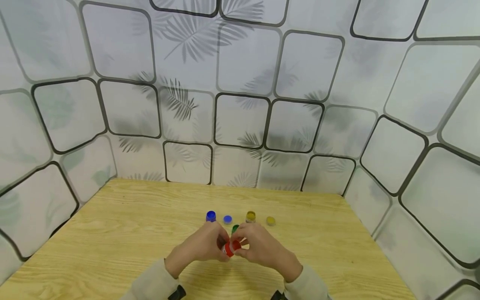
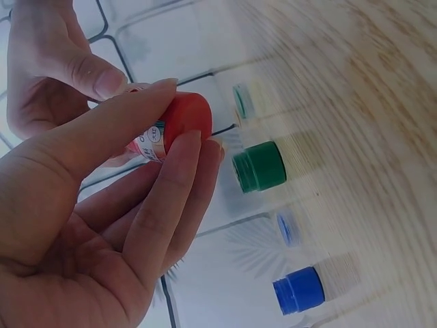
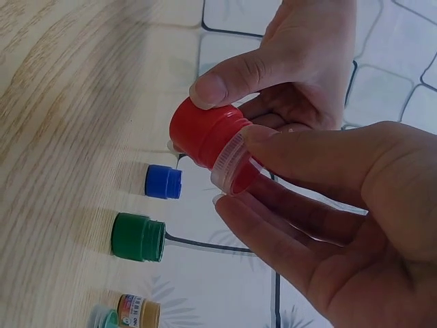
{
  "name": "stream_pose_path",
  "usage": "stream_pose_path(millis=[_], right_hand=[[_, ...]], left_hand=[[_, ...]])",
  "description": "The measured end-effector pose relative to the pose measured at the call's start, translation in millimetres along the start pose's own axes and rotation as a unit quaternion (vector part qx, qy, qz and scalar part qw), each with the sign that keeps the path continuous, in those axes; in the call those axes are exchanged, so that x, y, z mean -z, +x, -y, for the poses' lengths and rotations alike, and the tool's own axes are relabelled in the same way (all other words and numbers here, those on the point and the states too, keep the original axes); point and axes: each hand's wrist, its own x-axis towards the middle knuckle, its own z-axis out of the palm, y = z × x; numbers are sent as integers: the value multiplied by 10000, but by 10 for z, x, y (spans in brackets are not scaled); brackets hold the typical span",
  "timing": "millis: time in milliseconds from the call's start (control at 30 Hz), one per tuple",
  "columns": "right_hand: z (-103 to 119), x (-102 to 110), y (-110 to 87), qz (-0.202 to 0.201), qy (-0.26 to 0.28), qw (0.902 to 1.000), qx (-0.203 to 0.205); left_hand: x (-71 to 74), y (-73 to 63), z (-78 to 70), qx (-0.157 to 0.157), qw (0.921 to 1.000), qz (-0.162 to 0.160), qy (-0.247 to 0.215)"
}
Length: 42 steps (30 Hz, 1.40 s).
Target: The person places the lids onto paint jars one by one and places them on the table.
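A small red paint jar (image 3: 198,133) is held in my left hand (image 1: 209,243), fingers and thumb around its body. My right hand (image 1: 259,246) pinches the jar's clear lid (image 3: 231,162) between thumb and fingers. In the right wrist view the lid sits tilted right at the jar's mouth, with red paint inside it. The left wrist view shows the jar's label (image 2: 153,140) and its red base between my fingers. Just beyond both hands stands an uncapped green jar (image 2: 263,167), mostly hidden by them in the head view.
An open blue jar (image 1: 211,216) stands behind my left hand, with a blue lid (image 1: 227,219) beside it. Behind my right hand are an open yellow jar (image 1: 250,216) and a yellow lid (image 1: 271,221). A green lid (image 3: 104,318) lies near them on the wooden table (image 1: 150,216).
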Motion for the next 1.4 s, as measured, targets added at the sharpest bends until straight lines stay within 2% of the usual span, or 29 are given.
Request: stream_pose_path(millis=[267, 567, 1067, 1400], right_hand=[[9, -3, -11, -59, 36, 9999, 120], [30, -2, 1, -82, 114, 9999, 89], [-6, -9, 15, -191, 81, 9995, 231], [-36, -26, 10, -98, 251, 9996, 54]], left_hand=[[-9, -15, -5, -103, 9999, 30, -116], [13, -10, -20, -116, 9999, 2, 123], [8, 3, -8, -148, 9998, -9, 113], [-4, 8, -18, -124, 9998, 18, 142]])
